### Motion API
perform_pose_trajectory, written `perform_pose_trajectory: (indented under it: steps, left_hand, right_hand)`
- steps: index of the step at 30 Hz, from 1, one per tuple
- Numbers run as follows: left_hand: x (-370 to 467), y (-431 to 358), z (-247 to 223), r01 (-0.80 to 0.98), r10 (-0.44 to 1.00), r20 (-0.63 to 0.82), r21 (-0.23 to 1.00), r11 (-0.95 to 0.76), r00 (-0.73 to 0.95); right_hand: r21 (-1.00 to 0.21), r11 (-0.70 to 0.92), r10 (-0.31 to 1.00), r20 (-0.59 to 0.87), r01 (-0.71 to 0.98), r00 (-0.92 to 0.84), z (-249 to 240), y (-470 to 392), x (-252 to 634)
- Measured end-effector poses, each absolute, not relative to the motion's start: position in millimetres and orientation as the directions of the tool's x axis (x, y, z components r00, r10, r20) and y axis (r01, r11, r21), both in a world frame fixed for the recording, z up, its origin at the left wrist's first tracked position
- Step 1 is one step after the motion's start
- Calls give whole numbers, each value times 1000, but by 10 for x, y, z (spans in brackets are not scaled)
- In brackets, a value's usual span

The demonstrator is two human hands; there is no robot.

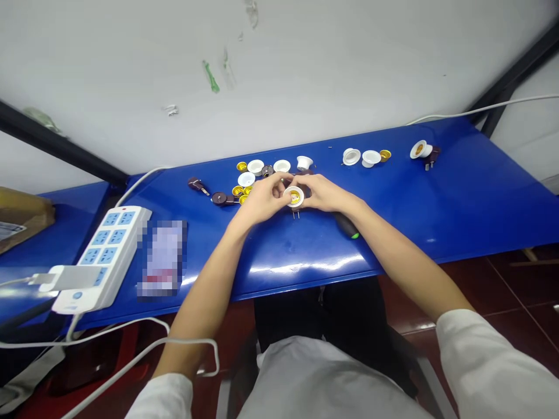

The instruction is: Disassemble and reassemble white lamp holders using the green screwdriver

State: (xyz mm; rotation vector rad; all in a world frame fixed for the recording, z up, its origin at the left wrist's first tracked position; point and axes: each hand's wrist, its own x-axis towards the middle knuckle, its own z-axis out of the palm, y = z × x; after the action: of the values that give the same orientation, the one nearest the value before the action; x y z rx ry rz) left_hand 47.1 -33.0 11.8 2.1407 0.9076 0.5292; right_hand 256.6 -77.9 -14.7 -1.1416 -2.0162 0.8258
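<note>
Both hands meet over the blue table around a white cup-shaped lamp socket (299, 201) with a gold inner shell and two metal plug prongs pointing down toward me. My left hand (267, 196) grips its left side, the thumb at the rim. On the opposite side, my right hand (324, 193) holds it with bent fingers. Partly under my right wrist lies a black handle with a green end (347, 226), like a screwdriver's. Just left of my left hand are gold metal shells (238, 191) and a dark brown plug part (219, 199).
Behind my hands sit white cups (282, 166), with more white cups (371, 157) farther right. An assembled socket (420, 149) stands at the right. A brown plug piece (198, 185), a blurred-out phone-like item (162, 259) and a power strip (107, 250) occupy the left. A white wall rises behind.
</note>
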Motion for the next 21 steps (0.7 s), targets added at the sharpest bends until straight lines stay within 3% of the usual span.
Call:
perform_pose_trajectory:
  steps: [7,21]
  left_hand:
    - [542,-372,55,485,792,83,750,-449,605]
    - [572,-371,-8,412,836,66,847,-335,545]
  right_hand:
    - [-790,413,887,238,452,-395,-150,-778,2567]
    - [-779,419,887,242,467,-392,-160,-775,2560]
